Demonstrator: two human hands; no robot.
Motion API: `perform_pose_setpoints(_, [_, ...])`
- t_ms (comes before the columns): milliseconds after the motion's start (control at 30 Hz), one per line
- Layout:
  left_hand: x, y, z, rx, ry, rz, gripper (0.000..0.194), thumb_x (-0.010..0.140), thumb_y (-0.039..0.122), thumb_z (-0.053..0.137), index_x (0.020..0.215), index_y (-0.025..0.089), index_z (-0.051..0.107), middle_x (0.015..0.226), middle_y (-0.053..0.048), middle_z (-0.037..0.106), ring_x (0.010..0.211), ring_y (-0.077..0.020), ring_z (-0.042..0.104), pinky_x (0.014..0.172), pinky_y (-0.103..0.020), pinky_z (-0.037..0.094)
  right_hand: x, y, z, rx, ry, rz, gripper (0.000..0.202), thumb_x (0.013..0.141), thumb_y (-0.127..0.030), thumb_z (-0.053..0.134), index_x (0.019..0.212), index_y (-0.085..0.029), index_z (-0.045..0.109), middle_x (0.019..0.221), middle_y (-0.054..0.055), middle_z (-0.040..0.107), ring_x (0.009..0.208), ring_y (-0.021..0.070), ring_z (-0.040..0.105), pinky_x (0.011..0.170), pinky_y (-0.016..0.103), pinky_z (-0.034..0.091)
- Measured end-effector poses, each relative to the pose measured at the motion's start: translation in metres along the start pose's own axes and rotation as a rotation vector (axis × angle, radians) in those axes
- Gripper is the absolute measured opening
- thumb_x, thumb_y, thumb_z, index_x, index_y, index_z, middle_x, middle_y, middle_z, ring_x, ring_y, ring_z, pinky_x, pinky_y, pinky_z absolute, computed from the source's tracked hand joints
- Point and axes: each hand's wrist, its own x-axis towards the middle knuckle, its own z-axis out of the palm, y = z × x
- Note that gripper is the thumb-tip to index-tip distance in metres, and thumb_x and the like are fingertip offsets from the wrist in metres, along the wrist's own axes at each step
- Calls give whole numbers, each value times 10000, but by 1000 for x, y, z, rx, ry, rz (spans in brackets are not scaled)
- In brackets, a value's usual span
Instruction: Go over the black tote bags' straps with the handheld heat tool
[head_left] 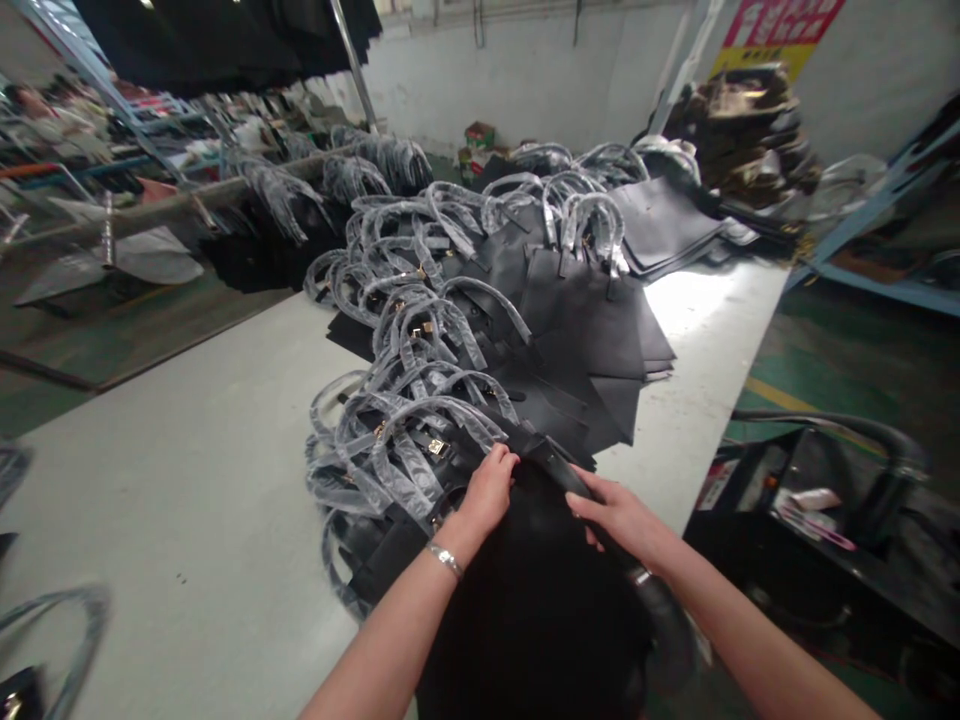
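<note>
A black bag piece (540, 600) lies at the near edge of the table, below both hands. My left hand (491, 490), with a bracelet at its wrist, is closed at the upper left edge of this piece. A dark strap or tube (559, 465) runs along its right side, and my right hand (615, 510) has its fingers closed round it. Just beyond my hands lie piled black bags (570, 320), their handles (405, 410) wrapped in clear plastic film. Gold-coloured clasps (437, 447) show among the handles.
The pale table (187, 500) extends to the left. At the right stands a dark bin (810, 540) with small items in it. More wrapped handles hang on a rail (172, 205) at the back left. A blue metal frame (877, 285) is at the far right.
</note>
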Motion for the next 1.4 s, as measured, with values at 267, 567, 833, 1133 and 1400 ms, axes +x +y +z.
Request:
perform_pose_setpoints(267, [10,13,0,123,-80,7,92,911,236,579,930,248,669,1010,-17,572,932,-159,574,759,-241,466,-32,32,-15,160,124,56,793,787,-466,658,1476,-211,359,673,-52,568,482,120,540,451,247,436])
perform_pose_setpoints(567, [32,15,-10,99,-197,-43,171,948,208,491,860,193,637,945,-26,584,852,-146,605,756,-235,458,-36,44,-9,155,135,74,871,770,-490,646,1502,-160,310,609,-65,536,472,132,524,454,258,423])
perform_pose_setpoints(833, [26,21,-34,372,-319,-182,520,677,231,836,1091,166,527,1161,-85,521,971,-246,640,801,-306,487,-38,41,-12,18,-4,28,767,826,-438,620,1496,-178,353,638,-42,571,495,129,535,467,257,434])
perform_pose_setpoints(1133, [23,14,-34,58,-355,-118,31,826,196,654,822,175,632,865,-12,653,864,-184,634,764,-253,454,-38,25,3,-103,-97,-27,687,838,-380,623,1469,-192,424,719,-16,617,500,119,542,498,265,452])
perform_pose_setpoints(1400, [0,28,-87,-70,-83,9,64,862,166,577,800,176,589,836,-20,612,810,-179,576,737,-272,418,-89,-15,-32,79,48,-155,754,794,-462,669,1464,-213,429,707,-5,618,588,163,562,541,283,471])
